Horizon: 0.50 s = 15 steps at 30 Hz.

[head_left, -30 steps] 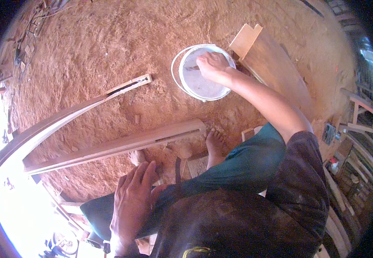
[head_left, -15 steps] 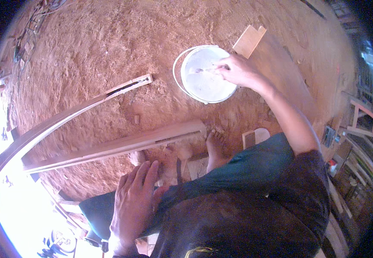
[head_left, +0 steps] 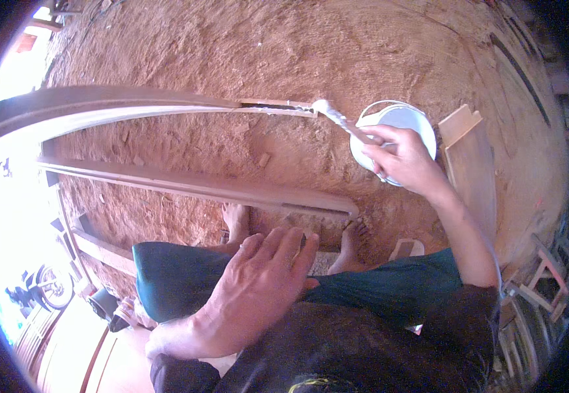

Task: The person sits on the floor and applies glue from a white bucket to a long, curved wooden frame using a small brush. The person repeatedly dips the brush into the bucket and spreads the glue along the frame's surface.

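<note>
Brush (head_left: 340,120) in right hand (head_left: 406,157), tip on far moulding (head_left: 166,108); left hand (head_left: 258,288) on knee.

the right hand (head_left: 406,159) lifted the brush (head_left: 340,120) from the bucket (head_left: 422,121) to the far plank (head_left: 166,105).

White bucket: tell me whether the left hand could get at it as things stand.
Probably not without leaning: the left hand rests flat on the knee, and the right hand with its brush lies across the white bucket.
</note>
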Tool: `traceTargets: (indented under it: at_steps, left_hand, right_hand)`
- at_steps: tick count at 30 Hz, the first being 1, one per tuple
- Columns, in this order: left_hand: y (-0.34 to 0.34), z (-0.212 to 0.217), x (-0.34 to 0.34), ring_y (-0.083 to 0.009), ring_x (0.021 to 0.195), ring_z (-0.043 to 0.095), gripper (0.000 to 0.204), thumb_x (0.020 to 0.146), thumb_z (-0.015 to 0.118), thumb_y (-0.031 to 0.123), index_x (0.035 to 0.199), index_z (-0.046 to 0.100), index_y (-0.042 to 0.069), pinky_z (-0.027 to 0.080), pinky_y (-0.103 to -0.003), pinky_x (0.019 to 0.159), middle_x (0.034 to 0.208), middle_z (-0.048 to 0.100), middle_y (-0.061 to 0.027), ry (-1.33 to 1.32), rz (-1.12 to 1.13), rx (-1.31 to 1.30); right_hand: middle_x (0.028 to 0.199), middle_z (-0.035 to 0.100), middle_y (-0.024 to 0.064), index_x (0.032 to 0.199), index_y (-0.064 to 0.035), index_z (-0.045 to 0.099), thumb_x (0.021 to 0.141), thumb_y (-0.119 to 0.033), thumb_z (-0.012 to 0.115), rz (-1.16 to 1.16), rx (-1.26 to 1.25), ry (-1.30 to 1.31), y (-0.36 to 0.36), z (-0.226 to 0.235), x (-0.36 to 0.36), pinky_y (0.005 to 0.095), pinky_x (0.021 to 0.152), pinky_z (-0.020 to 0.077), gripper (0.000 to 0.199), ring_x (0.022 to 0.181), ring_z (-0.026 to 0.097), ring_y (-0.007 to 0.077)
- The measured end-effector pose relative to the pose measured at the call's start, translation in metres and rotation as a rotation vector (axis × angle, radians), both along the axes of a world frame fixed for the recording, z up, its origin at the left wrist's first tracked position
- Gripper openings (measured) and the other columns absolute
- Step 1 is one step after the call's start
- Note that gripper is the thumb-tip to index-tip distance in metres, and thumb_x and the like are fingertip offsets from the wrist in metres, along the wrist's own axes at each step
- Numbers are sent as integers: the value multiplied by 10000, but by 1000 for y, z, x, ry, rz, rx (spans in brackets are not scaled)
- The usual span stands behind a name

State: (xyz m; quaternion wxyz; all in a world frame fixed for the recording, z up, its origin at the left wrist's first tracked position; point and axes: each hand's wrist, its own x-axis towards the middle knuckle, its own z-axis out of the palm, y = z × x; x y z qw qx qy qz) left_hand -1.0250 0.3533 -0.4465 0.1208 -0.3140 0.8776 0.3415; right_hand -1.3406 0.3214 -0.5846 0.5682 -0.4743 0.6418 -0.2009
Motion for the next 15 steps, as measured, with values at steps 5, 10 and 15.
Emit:
traceTargets:
  at_steps: [5,10,15]
  left_hand:
    - [5,1,6,-359,1327,595,665,995,674,375,1506,553,-33,489,-468,1102,1421,621,-211,55,15,12]
    - [3,5,11,-356,1401,567,676,1014,685,403,1538,518,11,456,-486,1176,1486,601,-200,11,34,44]
    - [-1,3,17,-362,1383,568,661,1017,671,394,1529,526,2,460,-486,1165,1463,600,-206,-3,43,58]
  right_hand:
    - [819,795,107,1240,18,768,1049,-223,702,170,35,84,-48,-40,52,329,596,597,314,665,760,150]
    - [837,750,52,1305,32,747,1047,-214,692,283,163,136,-87,-78,70,314,585,609,360,696,762,133]
    - [827,748,52,1175,41,778,1038,-241,689,362,121,147,-106,-98,74,329,620,610,326,665,745,137]
